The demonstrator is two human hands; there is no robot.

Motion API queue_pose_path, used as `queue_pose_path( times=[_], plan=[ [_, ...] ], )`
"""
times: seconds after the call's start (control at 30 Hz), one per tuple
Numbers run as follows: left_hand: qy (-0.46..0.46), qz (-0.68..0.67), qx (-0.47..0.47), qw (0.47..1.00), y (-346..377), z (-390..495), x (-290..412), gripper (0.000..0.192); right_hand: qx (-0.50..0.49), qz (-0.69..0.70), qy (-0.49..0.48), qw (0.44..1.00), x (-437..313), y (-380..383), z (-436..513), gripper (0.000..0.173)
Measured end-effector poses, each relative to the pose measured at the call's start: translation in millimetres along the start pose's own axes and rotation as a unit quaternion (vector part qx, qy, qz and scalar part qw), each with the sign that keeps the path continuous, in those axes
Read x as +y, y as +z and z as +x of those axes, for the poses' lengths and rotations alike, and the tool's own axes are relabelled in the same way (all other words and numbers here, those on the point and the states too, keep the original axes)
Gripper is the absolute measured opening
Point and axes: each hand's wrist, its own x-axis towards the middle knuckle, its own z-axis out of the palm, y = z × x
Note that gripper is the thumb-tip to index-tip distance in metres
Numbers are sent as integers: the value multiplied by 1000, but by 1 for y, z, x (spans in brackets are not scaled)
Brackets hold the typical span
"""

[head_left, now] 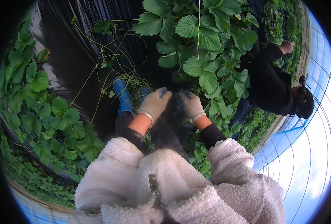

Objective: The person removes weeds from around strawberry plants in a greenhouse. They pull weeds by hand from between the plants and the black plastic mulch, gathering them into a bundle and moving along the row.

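My left hand (156, 103), in a pale glove with a dark fingertip coating, is curled beside a loose bundle of cut-looking strawberry runners (131, 79); whether any stem is inside its fingers cannot be told. A short gap to the right, my right hand (191, 104), gloved alike, has bent fingers near the edge of a strawberry plant (201, 67). Its fingertips are blurred and dark, so what they hold is unclear. A long pale runner (198, 33) lies over the leaves of that plant. Both hands are above the dark ground between my legs.
Black plastic mulch film (70, 50) covers the ground. Another row of strawberry plants (61, 120) grows at left. My blue boot (122, 93) stands by the runners. At right a person in dark clothes (272, 81) bends over plants, near the greenhouse's film wall (319, 56).
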Motion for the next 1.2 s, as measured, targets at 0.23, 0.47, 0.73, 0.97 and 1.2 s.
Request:
queue_pose_path(
  times=[0.23, 0.47, 0.73, 0.97, 1.2],
  plan=[
    [-83, -322, -109, 937, 18, 14, 41, 53, -63, -64, -173, 981, -44, -7, -35, 26],
    [36, -328, -40, 943, -82, -101, 57, 36, -281, -30, -307, 909, -127, 19, -92, 15],
    [-7, -222, 85, 971, -115, -172, 42, 26, -289, 352, 65, 888, -98, 42, -89, 40],
    [11, -52, -107, 993, -94, -179, 9, 18, -299, 568, 153, 752, -45, 16, 6, 27],
    [-26, 106, -99, 989, -93, -195, -39, 20, -323, 31, -28, 945, 13, -19, -74, 23]
  ],
)
